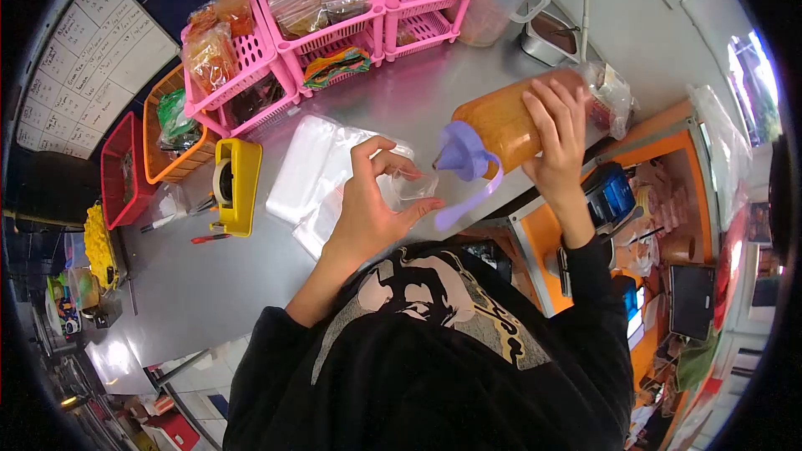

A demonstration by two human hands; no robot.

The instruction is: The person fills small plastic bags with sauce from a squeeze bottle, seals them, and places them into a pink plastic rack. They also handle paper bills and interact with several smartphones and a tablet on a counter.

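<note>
- Left hand: thumb and fingers curved around a small clear bag, gripping it at the edge with its mouth spread.
- Right hand: fingers wrapped around a bottle of orange-brown liquid, firm grasp.
- Bottle is in the air over the counter, tilted well over, purple cap facing my left hand.
- Cap tip sits right by the bag's mouth. Film is see-through and blurry here, so can't tell if the tip is inside or just beside it.
- Purple strap hangs off the cap, between my hands.
- Bag stack lies flat on the counter, beyond and left of my left hand.
- Yellow tape dispenser left of the stack, red pen just beside it.
- Pink racks along the back, packets in them; orange basket and red basket further left.
- Clear jug at the back right of the racks, metal tin near it.
</note>
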